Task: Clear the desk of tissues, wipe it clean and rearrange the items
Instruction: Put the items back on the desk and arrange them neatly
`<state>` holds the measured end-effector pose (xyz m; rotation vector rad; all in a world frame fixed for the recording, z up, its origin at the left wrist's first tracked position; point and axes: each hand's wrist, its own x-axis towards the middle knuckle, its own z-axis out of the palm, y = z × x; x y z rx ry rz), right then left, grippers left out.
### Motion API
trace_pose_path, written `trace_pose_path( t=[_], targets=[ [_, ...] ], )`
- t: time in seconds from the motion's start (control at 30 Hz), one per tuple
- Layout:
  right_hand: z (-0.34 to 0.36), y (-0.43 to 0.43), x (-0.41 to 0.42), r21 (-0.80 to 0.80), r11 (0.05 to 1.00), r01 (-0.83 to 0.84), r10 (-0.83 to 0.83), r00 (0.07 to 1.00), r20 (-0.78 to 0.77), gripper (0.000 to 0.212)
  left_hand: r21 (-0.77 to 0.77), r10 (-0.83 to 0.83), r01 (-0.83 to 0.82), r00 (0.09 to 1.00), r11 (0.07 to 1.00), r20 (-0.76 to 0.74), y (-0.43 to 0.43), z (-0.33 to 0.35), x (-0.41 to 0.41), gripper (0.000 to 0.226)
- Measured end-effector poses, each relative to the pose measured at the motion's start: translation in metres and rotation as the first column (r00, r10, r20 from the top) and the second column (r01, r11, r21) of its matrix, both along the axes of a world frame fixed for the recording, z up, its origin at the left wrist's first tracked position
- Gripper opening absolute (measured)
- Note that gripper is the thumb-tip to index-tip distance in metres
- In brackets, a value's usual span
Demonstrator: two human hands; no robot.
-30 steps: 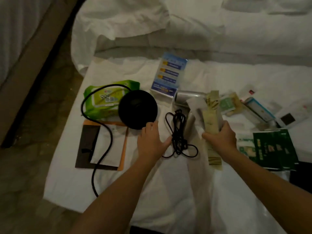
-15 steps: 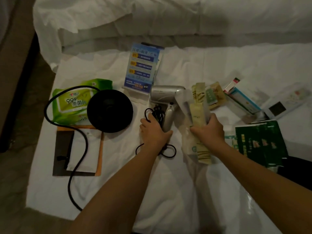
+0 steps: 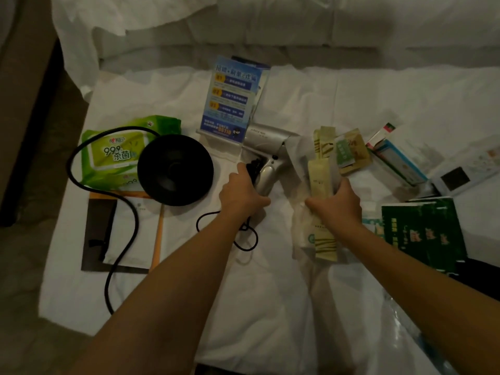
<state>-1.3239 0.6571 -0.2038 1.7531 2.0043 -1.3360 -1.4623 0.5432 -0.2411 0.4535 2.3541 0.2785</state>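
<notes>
White-sheeted surface point(image 3: 311, 98), cluttered; brown floor point(image 3: 24, 147) along its left.

A white-sheeted bed point(image 3: 270, 307) carries a hairdryer point(image 3: 266, 147), wipes pack point(image 3: 113, 155), black round base point(image 3: 175, 170), leaflet stand point(image 3: 232, 101) and green packets point(image 3: 424, 234).

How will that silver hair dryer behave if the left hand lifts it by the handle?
The hair dryer looks like a rigid shell, so it should lift as one piece. Its barrel juts sideways from the handle, so it may tip nose-down. Its black cord lies coiled loose and will probably trail, perhaps snagging under the left hand.
</notes>
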Motion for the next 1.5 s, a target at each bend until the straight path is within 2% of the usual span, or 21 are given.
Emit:
trace_pose_path(
  t=[0.1, 0.27, 0.57, 0.67, 0.87, 1.1, 1.3, 1.5],
  targets=[
    [0.002, 0.000, 0.000, 0.003, 1.000, 0.006, -0.006, 1.000, 0.001, 0.080, 0.042, 0.027, -0.027, 1.000, 0.999, 0.005, -0.003, 0.001, 0.002, 0.081],
    [0.008, -0.002, 0.004, 0.017, 1.000, 0.002, -0.002, 1.000, -0.029, 0.064, 0.084, 0.060, -0.059, 0.998, 0.995, -0.006, -0.010, 0.006, 0.011, 0.078],
    [0.043, -0.009, 0.008, 0.096, 0.995, -0.011, 0.018, 0.997, -0.076, 0.061, 0.173, 0.018, -0.004, 0.997, 0.985, -0.079, -0.039, 0.043, 0.014, 0.079],
    [0.067, -0.022, 0.017, 0.137, 0.990, 0.040, -0.030, 0.997, -0.077, 0.062, 0.250, 0.056, -0.034, 0.995, 0.968, -0.082, -0.054, 0.068, 0.017, 0.072],
    [0.142, -0.066, 0.039, 0.156, 0.972, 0.175, -0.149, 0.975, -0.166, 0.059, 0.383, 0.053, 0.000, 0.990, 0.924, -0.128, -0.088, 0.144, 0.008, 0.076],
    [0.255, -0.122, 0.054, 0.204, 0.943, 0.264, -0.194, 0.931, -0.309, 0.041, 0.544, -0.077, 0.175, 0.977, 0.821, -0.198, -0.125, 0.259, 0.008, 0.076],
    [0.328, -0.157, 0.093, 0.254, 0.869, 0.425, -0.310, 0.867, -0.391, 0.045, 0.648, -0.194, 0.309, 0.950, 0.696, -0.244, -0.131, 0.335, 0.029, 0.073],
    [0.364, -0.180, 0.159, 0.267, 0.757, 0.596, -0.460, 0.777, -0.429, 0.056, 0.677, -0.345, 0.424, 0.902, 0.602, -0.259, -0.106, 0.369, 0.092, 0.072]
  ],
)
